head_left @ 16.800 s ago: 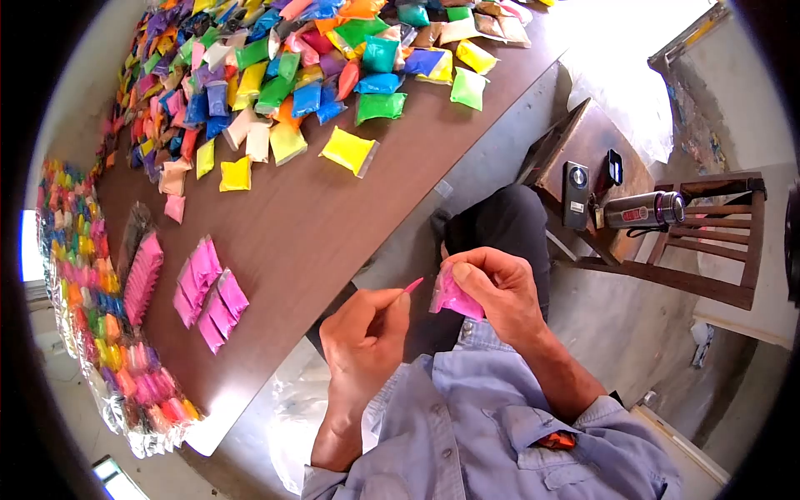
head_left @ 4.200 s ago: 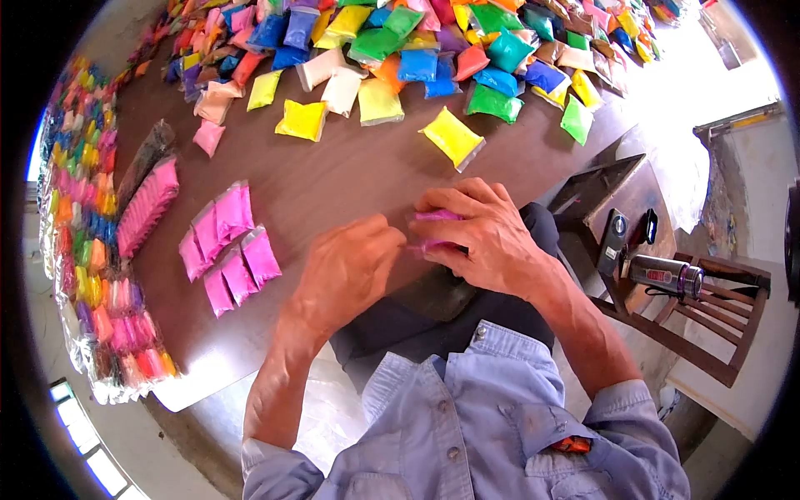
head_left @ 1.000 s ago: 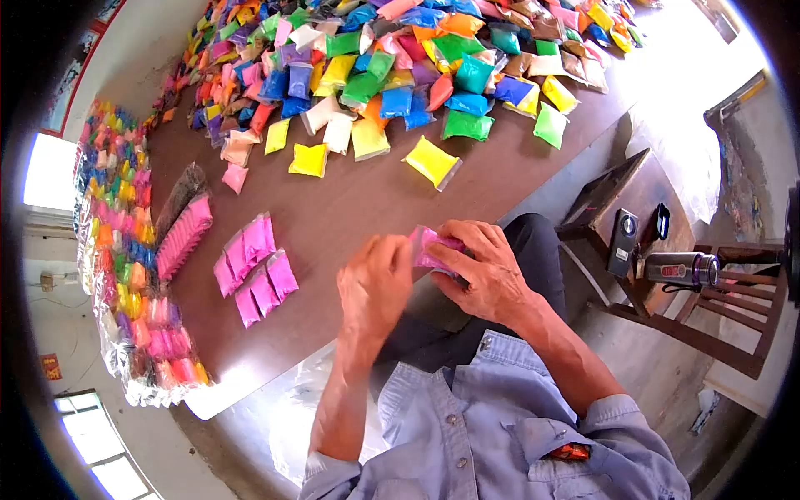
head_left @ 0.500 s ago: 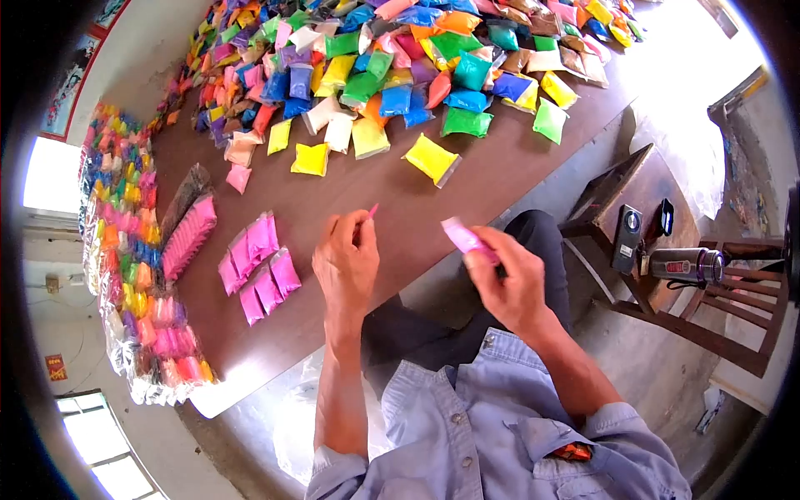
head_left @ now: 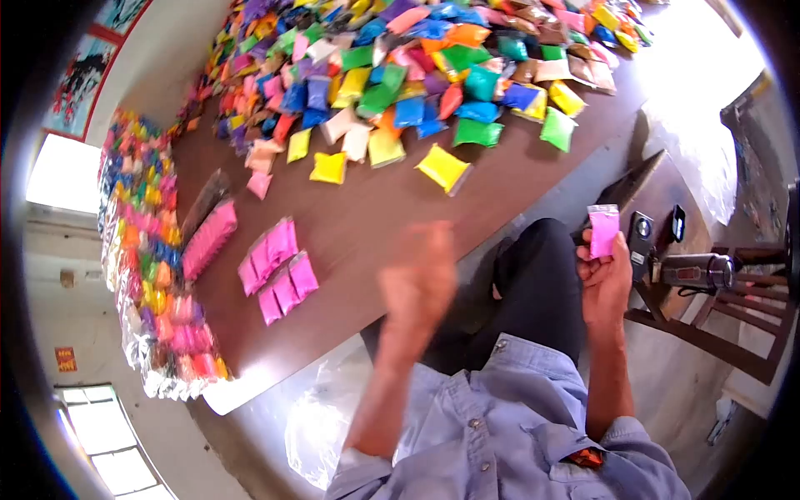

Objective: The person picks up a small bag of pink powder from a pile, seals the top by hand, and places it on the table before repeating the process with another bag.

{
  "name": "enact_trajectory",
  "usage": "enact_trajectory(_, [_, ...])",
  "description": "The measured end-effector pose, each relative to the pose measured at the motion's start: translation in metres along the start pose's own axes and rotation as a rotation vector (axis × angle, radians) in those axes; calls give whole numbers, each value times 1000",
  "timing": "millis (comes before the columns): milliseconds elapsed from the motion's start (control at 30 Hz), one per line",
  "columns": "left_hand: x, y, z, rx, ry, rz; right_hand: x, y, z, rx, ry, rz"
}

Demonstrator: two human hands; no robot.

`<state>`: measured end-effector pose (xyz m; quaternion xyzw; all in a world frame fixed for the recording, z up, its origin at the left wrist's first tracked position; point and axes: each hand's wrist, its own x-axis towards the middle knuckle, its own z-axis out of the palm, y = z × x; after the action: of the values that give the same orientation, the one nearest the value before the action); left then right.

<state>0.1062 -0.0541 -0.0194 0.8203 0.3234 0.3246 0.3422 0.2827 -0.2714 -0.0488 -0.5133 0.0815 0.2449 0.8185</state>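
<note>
My right hand [head_left: 607, 283] is closed on a small pink packet [head_left: 603, 232] with a clear top edge, held upright out to the right. My left hand [head_left: 419, 279] is over the table's front edge, smeared by motion, so its fingers and anything in them cannot be made out. To its left, pink packets [head_left: 272, 252] lie in two short rows on the brown table [head_left: 350, 225]. Beyond them a clear bag [head_left: 208, 237] holds a stack of pink packets. A yellow packet [head_left: 444, 168] lies nearest my left hand on the far side.
A large heap of coloured packets [head_left: 400, 92] covers the table's back. Bagged packets [head_left: 158, 275] line its left edge. At right, a wooden stool [head_left: 667, 179] carries a dark phone-like device [head_left: 640, 237] and a metal flask [head_left: 696, 271]. A wooden chair [head_left: 750, 308] stands beside it.
My right hand has moved right and turned up, carrying the pink packet outward. My left hand has moved right, towards the table's front edge. The view has shifted slightly.
</note>
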Motion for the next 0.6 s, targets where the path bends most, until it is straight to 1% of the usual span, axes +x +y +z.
enact_trajectory(67, [23,-29,-45,565,57,155,1,1,-5,32,-40,28])
enact_trajectory(133, [29,-49,-61,724,127,181,-1,6,-2,23,-45,35])
enact_trajectory(167, [29,-44,-56,724,123,190,-2,8,1,10,-59,46])
enact_trajectory(233, [24,-29,-34,733,34,203,-5,13,4,33,-74,54])
enact_trajectory(267, [12,-28,-4,449,83,292,-5,16,4,19,-80,68])
enact_trajectory(300, [9,7,13,639,-153,242,-5,17,4,3,-88,81])
enact_trajectory(333, [4,34,34,551,-204,316,-6,15,5,4,-96,84])
enact_trajectory(367, [-3,46,51,415,-257,436,-5,14,4,7,-94,79])
enact_trajectory(400, [-8,63,63,300,-253,435,-5,13,3,19,-77,75])
enact_trajectory(433, [-9,62,62,298,-257,441,-4,12,2,33,-58,72])
enact_trajectory(500, [-6,50,54,444,-257,323,0,16,-9,31,-59,55])
enact_trajectory(533, [-1,23,52,294,-115,217,0,16,-15,20,-67,41])
enact_trajectory(567, [7,20,37,403,-64,162,-1,11,-11,28,-8,74])
enact_trajectory(600, [16,16,23,512,-8,105,-2,13,-11,26,-21,60])
